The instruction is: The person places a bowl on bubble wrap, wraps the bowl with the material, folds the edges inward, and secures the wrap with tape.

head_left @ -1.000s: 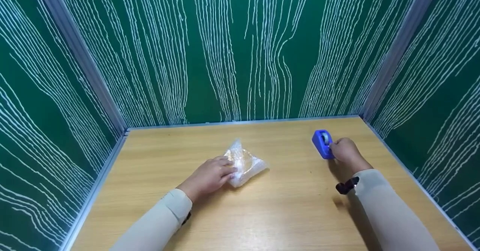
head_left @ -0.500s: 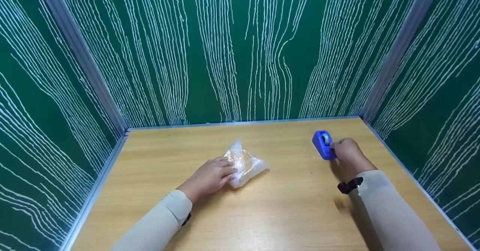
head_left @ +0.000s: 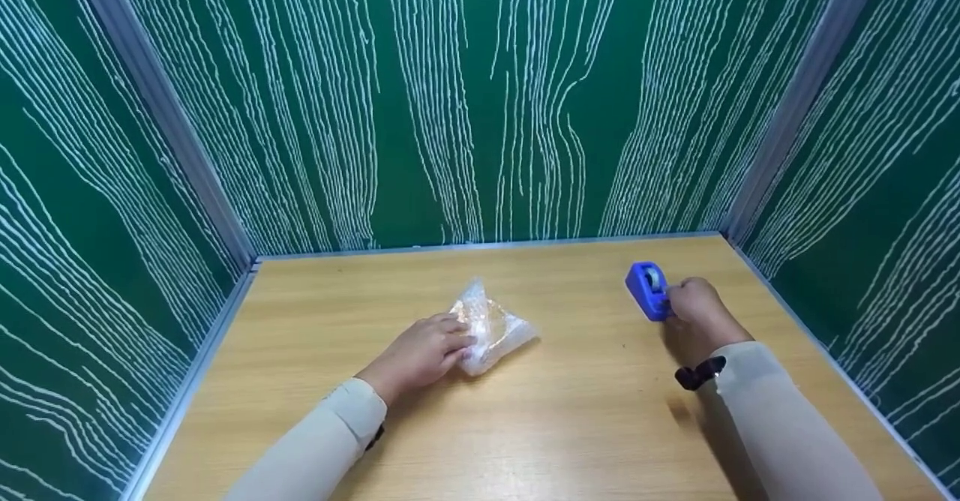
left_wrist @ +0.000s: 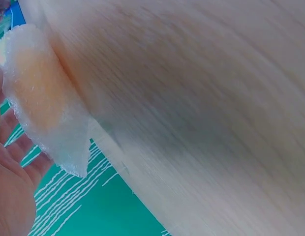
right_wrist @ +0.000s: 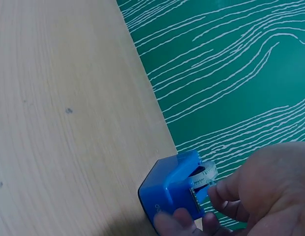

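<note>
A bubble-wrap bundle (head_left: 491, 336) lies near the middle of the table, with something orange (left_wrist: 39, 91) showing through the wrap in the left wrist view. My left hand (head_left: 421, 351) holds it from its left side, fingers over the wrap; their tips are partly hidden. Toward the back right stands a blue tape dispenser (head_left: 646, 291) with a roll of clear tape (right_wrist: 205, 173). There my right hand (head_left: 697, 306) pinches the tape end between thumb and finger, by the toothed cutter. Its other fingers (right_wrist: 179, 221) are close against the dispenser's front; whether they touch it is unclear.
The wooden table (head_left: 570, 426) is enclosed by green panels (head_left: 420, 111) with wavy white lines at the back and both sides. Grey metal posts (head_left: 780, 111) stand in the back corners. A dark band (head_left: 701, 373) sits on the right wrist.
Little differs. The right hand and the dispenser have shifted very slightly toward me in the head view. The left hand and the bundle stay in place.
</note>
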A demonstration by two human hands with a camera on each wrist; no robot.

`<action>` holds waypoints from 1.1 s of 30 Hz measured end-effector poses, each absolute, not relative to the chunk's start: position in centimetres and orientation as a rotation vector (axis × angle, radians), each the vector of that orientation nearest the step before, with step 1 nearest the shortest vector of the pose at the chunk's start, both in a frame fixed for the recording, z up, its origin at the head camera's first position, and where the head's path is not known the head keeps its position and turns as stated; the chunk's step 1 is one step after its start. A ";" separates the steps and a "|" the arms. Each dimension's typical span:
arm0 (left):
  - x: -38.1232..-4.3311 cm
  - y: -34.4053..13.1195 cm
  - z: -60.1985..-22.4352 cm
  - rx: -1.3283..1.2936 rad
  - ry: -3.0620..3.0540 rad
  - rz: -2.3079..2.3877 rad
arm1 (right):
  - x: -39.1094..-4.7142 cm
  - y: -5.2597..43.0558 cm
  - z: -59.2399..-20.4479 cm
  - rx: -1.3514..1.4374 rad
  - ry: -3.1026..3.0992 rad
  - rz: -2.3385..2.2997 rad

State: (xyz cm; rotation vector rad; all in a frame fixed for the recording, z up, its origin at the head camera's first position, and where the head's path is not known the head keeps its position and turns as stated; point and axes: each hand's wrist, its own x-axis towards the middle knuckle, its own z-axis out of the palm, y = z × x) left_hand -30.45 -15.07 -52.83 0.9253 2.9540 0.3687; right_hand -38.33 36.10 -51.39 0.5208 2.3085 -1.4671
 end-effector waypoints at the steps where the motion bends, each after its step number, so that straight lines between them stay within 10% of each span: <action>1: -30.4 -15.1 -52.8 0.925 2.953 0.368 | -38.2 36.1 -51.4 0.513 2.322 -1.467; 33: -30.3 -15.0 -53.0 0.865 2.945 0.409 | -36.1 38.1 -54.3 0.534 2.151 -1.742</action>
